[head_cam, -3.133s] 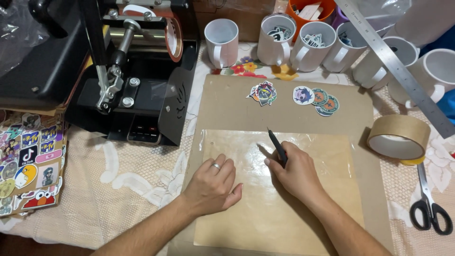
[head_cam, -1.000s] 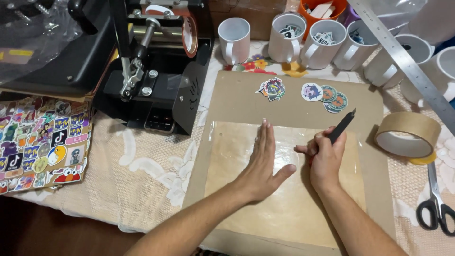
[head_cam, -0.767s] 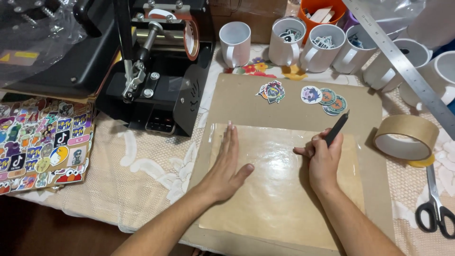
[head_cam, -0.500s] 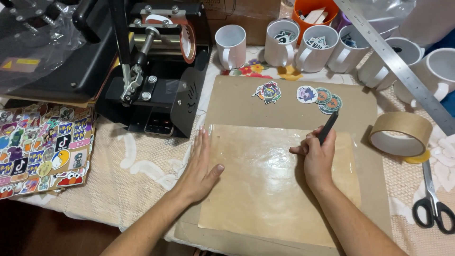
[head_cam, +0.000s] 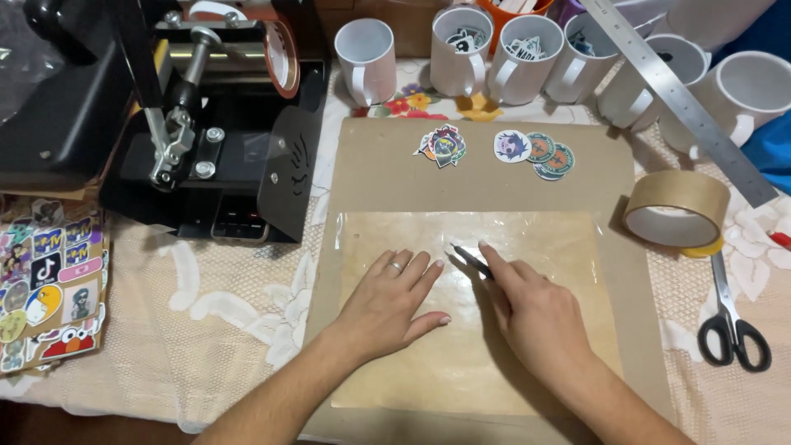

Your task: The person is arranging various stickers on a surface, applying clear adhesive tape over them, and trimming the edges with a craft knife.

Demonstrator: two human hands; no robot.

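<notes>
Left hand [head_cam: 387, 301], fingers spread, presses flat on a clear film [head_cam: 527, 247] lying on brown cardboard [head_cam: 371, 165] mid-desk, while the right hand [head_cam: 535, 309] grips a black knife [head_cam: 470, 260], tip on the film.

Glossy clear film [head_cam: 494, 330] over tan cardboard [head_cam: 371, 156] at centre, white mugs [head_cam: 367, 58] along the top, black press [head_cam: 206, 156] upper left, floral cream tablecloth [head_cam: 231, 321], multicoloured stickers [head_cam: 49, 288] far left, black-handled scissors [head_cam: 733, 330] lower right
</notes>
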